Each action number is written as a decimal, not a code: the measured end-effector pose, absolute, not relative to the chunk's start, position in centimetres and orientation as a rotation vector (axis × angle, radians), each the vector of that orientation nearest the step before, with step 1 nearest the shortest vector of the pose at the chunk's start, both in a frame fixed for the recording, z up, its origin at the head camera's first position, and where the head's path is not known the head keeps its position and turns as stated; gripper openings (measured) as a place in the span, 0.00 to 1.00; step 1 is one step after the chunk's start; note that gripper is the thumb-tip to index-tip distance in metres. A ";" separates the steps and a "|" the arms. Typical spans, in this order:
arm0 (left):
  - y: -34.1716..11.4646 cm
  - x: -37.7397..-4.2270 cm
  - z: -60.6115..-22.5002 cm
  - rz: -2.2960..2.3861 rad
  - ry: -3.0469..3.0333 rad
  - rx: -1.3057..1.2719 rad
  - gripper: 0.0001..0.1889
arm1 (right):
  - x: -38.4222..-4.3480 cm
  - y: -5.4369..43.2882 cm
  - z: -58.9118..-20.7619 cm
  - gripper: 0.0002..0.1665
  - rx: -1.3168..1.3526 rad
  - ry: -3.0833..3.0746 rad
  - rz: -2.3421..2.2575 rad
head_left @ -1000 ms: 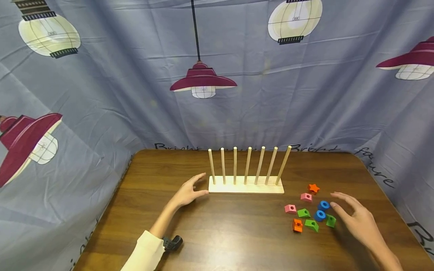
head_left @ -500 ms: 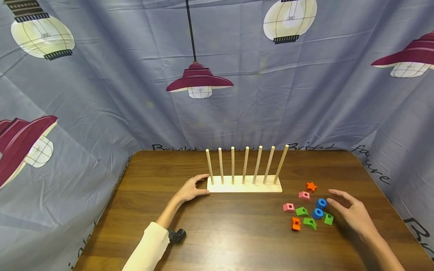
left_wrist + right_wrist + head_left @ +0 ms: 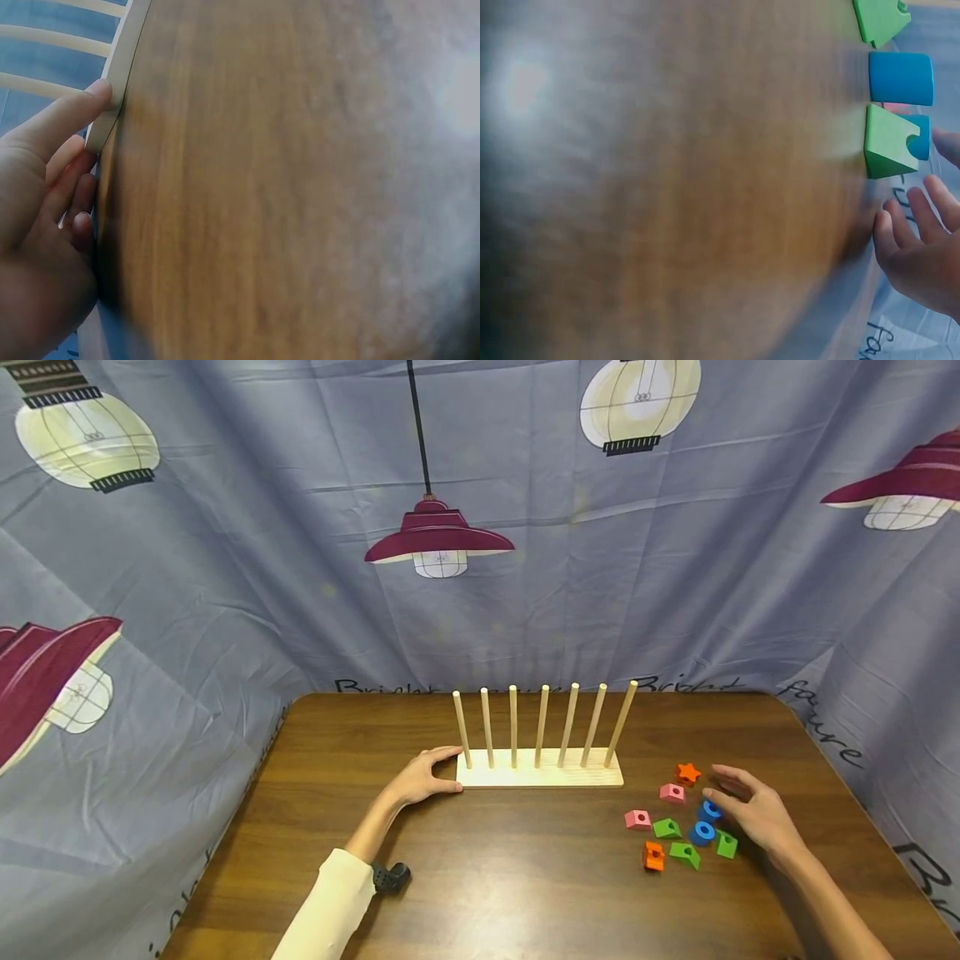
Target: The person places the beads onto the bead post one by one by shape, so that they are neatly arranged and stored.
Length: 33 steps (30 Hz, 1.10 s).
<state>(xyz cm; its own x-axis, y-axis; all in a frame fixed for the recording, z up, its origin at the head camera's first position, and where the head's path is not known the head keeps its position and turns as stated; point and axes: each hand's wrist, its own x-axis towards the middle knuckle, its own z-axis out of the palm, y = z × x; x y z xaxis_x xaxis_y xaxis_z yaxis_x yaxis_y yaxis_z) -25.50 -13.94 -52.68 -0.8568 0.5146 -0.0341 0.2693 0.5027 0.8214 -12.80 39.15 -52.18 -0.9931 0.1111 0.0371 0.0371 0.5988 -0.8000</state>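
My left hand (image 3: 420, 778) holds the left end of a wooden peg rack (image 3: 542, 779), a pale board with a row of upright dowels. In the left wrist view the thumb presses the front edge of the board (image 3: 112, 101), with the fingers behind its end. On the right, my right hand (image 3: 753, 817) reaches over the far blue ring block (image 3: 707, 816), its thumb overlapping it and its fingers spread loosely. A second blue ring block (image 3: 702, 842) sits just nearer. In the right wrist view a green triangular block (image 3: 885, 150) partly hides the far blue one.
Around the blue blocks lie an orange star block (image 3: 687, 774), pink blocks (image 3: 672, 793), green blocks (image 3: 685, 855) and another orange block (image 3: 653, 857). The brown wooden table (image 3: 510, 868) ends at a grey-blue curtain (image 3: 480, 627) printed with lamps.
My left hand has moved right and taken hold of the rack's end. My right hand has moved left and away from me, its thumb now over the far blue ring block.
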 end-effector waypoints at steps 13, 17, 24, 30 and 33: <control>-13.9 -25.7 -52.9 1.257 2.475 0.625 0.37 | -15.1 38.7 -52.1 0.37 -0.090 -2.856 1.303; -13.9 -25.7 -52.8 1.265 2.474 0.627 0.37 | -15.7 38.7 -52.2 0.35 -0.134 -2.860 1.263; -13.7 -25.7 -52.7 1.255 2.471 0.618 0.37 | -16.3 38.8 -52.4 0.36 -0.224 -2.910 1.199; -13.8 -25.7 -52.8 1.253 2.480 0.614 0.37 | -16.5 38.6 -52.3 0.35 -0.196 -2.941 1.181; -13.9 -25.7 -52.8 1.259 2.483 0.617 0.37 | -16.6 38.5 -52.4 0.32 -0.167 -2.929 1.155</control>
<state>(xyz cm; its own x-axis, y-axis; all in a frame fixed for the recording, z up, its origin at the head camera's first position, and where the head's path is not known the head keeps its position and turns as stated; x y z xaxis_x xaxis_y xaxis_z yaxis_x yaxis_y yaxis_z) -25.71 -13.88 -52.84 -0.8666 0.4951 -0.0624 0.2424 0.5269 0.8146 -16.61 38.51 -52.39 -0.9943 0.0945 -0.0491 0.1025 0.7261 -0.6799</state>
